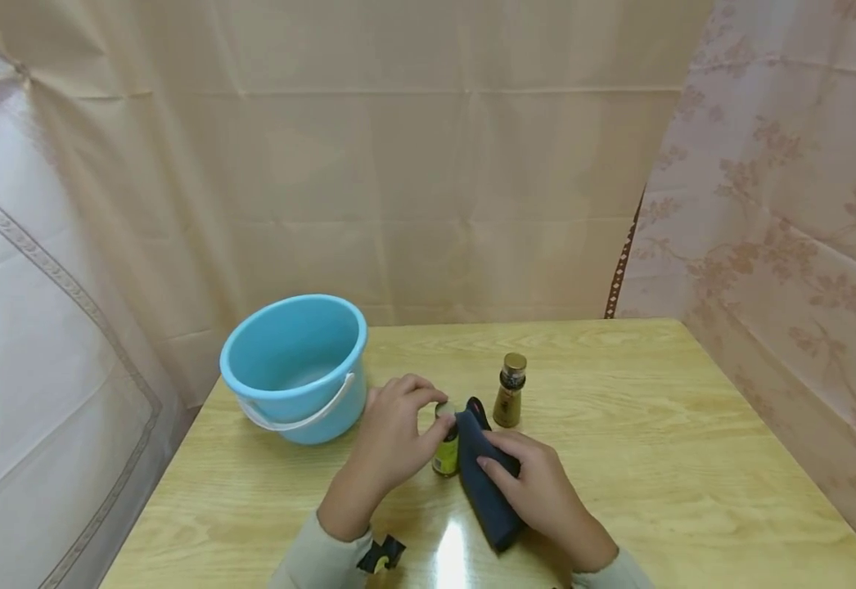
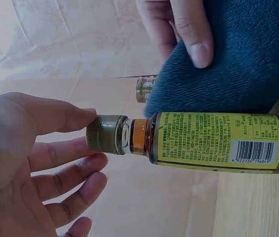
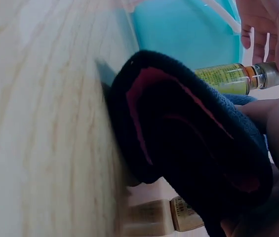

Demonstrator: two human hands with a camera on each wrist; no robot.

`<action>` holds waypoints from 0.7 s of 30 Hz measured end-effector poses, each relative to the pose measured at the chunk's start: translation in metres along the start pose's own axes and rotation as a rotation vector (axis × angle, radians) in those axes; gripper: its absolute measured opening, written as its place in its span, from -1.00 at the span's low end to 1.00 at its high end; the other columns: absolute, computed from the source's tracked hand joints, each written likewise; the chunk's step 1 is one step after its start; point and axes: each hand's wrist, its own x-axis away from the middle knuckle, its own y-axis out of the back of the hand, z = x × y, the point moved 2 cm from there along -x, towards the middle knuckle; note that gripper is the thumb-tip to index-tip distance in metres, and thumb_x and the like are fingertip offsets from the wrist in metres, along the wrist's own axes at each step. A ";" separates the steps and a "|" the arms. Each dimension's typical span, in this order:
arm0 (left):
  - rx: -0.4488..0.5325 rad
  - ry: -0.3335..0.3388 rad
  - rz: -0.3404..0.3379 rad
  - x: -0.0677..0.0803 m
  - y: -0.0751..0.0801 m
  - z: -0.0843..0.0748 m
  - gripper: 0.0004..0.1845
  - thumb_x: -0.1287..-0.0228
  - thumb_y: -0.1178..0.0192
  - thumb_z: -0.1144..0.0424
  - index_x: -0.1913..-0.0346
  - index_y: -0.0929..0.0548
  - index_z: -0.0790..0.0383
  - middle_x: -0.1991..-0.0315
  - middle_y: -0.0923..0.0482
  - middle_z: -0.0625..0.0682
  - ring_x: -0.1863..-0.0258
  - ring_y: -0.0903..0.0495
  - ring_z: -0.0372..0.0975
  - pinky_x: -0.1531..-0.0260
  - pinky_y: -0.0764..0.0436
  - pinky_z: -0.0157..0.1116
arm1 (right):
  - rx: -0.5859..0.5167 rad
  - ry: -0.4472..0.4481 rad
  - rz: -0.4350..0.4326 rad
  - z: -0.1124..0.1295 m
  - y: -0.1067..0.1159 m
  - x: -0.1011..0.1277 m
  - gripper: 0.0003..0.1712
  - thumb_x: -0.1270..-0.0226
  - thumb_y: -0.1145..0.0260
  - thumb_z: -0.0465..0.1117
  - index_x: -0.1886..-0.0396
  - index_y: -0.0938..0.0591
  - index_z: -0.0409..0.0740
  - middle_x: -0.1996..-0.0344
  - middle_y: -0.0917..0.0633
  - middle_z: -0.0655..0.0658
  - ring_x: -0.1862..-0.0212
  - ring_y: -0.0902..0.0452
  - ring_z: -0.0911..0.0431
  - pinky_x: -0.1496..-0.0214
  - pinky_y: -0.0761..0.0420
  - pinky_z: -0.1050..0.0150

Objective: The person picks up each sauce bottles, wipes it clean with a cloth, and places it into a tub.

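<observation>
In the head view my left hand (image 1: 397,429) pinches the cap of a small glass bottle (image 1: 445,458) standing upright on the table. The left wrist view shows its olive-brown screw cap (image 2: 104,134) and its yellow-green label (image 2: 198,140) with a barcode. A folded dark blue cloth (image 1: 488,499) is held by my right hand (image 1: 542,487), thumb on its near face. This plush cloth (image 2: 223,64) lies right against the bottle's side. Reddish lining shows inside its folds in the right wrist view. Behind the cloth stands a second bottle (image 1: 509,397) with a gold cap, apart from both hands.
A light blue bucket (image 1: 328,421) with a white handle stands at the table's left, close beside my left hand. The wooden table (image 1: 664,442) extends to the right. A beige curtain (image 1: 413,164) hangs behind it. Near my left cuff is a small black piece (image 1: 391,552).
</observation>
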 end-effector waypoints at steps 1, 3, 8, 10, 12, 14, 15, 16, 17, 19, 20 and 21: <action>-0.009 0.000 -0.004 0.000 0.001 0.000 -0.72 -0.36 -0.37 -0.07 0.02 -0.82 -0.03 0.01 -0.66 -0.13 -0.01 -0.61 -0.14 -0.08 -0.44 0.02 | 0.002 -0.008 0.010 0.000 0.000 -0.001 -0.60 -0.39 -0.47 -0.06 -0.20 -0.74 0.15 -0.13 -0.73 0.18 -0.19 -0.66 0.21 -0.15 -0.67 0.12; -0.026 0.002 -0.011 0.000 0.002 0.000 -0.68 -0.35 -0.36 -0.10 -0.02 -0.80 -0.04 0.00 -0.67 -0.12 -0.03 -0.62 -0.15 -0.08 -0.44 0.01 | 0.009 -0.014 0.016 0.000 0.000 -0.001 -0.59 -0.39 -0.47 -0.05 -0.21 -0.73 0.13 -0.14 -0.73 0.15 -0.20 -0.67 0.17 -0.16 -0.67 0.09; -0.062 0.026 0.003 0.002 0.002 0.001 -0.48 -0.30 -0.37 -0.22 -0.18 -0.74 -0.01 -0.07 -0.66 -0.09 -0.08 -0.63 -0.14 -0.04 -0.43 -0.02 | 0.007 -0.026 -0.020 -0.001 0.009 0.004 -0.61 -0.39 -0.47 -0.03 -0.19 -0.74 0.15 -0.14 -0.74 0.11 -0.20 -0.68 0.15 -0.14 -0.68 0.09; -0.082 0.037 0.016 0.003 0.001 0.001 -0.44 -0.28 -0.36 -0.27 -0.18 -0.73 -0.02 -0.06 -0.66 -0.09 -0.07 -0.63 -0.15 -0.02 -0.41 -0.04 | -0.004 -0.030 -0.043 -0.001 0.015 0.008 -0.61 -0.39 -0.47 -0.02 -0.18 -0.74 0.18 -0.11 -0.75 0.12 -0.18 -0.69 0.16 -0.12 -0.69 0.12; -0.095 0.040 0.021 0.003 0.000 0.002 -0.45 -0.27 -0.35 -0.30 -0.15 -0.75 -0.02 -0.04 -0.67 -0.11 -0.04 -0.64 -0.17 -0.01 -0.41 -0.05 | -0.026 -0.035 -0.066 -0.001 0.024 0.011 -0.61 -0.38 -0.47 0.00 -0.18 -0.74 0.19 -0.10 -0.75 0.12 -0.15 -0.70 0.16 -0.07 -0.71 0.15; -0.091 0.036 0.015 0.003 -0.001 0.003 -0.47 -0.26 -0.36 -0.30 -0.09 -0.77 -0.01 0.00 -0.68 -0.13 0.00 -0.64 -0.20 0.01 -0.41 -0.06 | -0.044 -0.038 -0.091 -0.001 0.032 0.015 -0.60 -0.38 -0.47 0.02 -0.18 -0.74 0.18 -0.09 -0.75 0.12 -0.12 -0.71 0.16 -0.02 -0.72 0.21; -0.088 0.031 0.010 0.003 -0.001 0.003 -0.49 -0.26 -0.37 -0.29 -0.07 -0.78 -0.01 0.02 -0.68 -0.13 0.02 -0.64 -0.21 0.01 -0.41 -0.07 | -0.050 -0.041 -0.108 -0.002 0.036 0.016 -0.60 -0.37 -0.48 0.02 -0.18 -0.74 0.17 -0.09 -0.75 0.13 -0.11 -0.71 0.16 0.01 -0.72 0.24; -0.084 0.026 0.003 0.003 -0.002 0.004 -0.51 -0.26 -0.38 -0.28 -0.04 -0.79 0.00 0.03 -0.68 -0.14 0.03 -0.65 -0.22 0.01 -0.42 -0.07 | -0.052 -0.042 -0.127 -0.002 0.040 0.018 -0.60 -0.37 -0.48 0.02 -0.18 -0.74 0.16 -0.09 -0.75 0.13 -0.10 -0.71 0.17 0.03 -0.72 0.28; -0.081 0.021 -0.004 0.003 -0.002 0.004 -0.52 -0.26 -0.38 -0.27 -0.02 -0.80 0.00 0.04 -0.69 -0.14 0.04 -0.65 -0.23 0.01 -0.42 -0.07 | -0.055 -0.043 -0.147 -0.003 0.044 0.020 -0.60 -0.36 -0.49 0.01 -0.17 -0.75 0.15 -0.09 -0.76 0.13 -0.09 -0.72 0.18 0.04 -0.71 0.31; -0.077 0.011 -0.018 0.003 -0.003 0.006 -0.54 -0.25 -0.40 -0.25 0.03 -0.81 0.01 0.06 -0.69 -0.14 0.04 -0.64 -0.24 0.03 -0.42 -0.08 | -0.052 -0.038 -0.191 -0.005 0.052 0.022 -0.60 -0.34 -0.51 -0.04 -0.16 -0.76 0.11 -0.07 -0.77 0.11 -0.08 -0.71 0.20 0.05 -0.69 0.38; -0.079 0.006 -0.024 0.003 -0.004 0.006 -0.55 -0.25 -0.40 -0.25 0.04 -0.82 0.02 0.06 -0.69 -0.14 0.05 -0.65 -0.25 0.03 -0.42 -0.08 | -0.050 -0.040 -0.210 -0.006 0.056 0.024 -0.60 -0.34 -0.52 -0.06 -0.16 -0.76 0.09 -0.06 -0.77 0.10 -0.07 -0.71 0.22 0.05 -0.69 0.41; -0.077 0.003 -0.028 0.003 -0.004 0.007 -0.56 -0.25 -0.40 -0.25 0.06 -0.82 0.03 0.07 -0.68 -0.14 0.05 -0.64 -0.25 0.03 -0.42 -0.08 | -0.043 -0.047 -0.229 -0.007 0.060 0.025 -0.60 -0.34 -0.52 -0.07 -0.16 -0.76 0.08 -0.06 -0.78 0.09 -0.06 -0.71 0.24 0.06 -0.68 0.44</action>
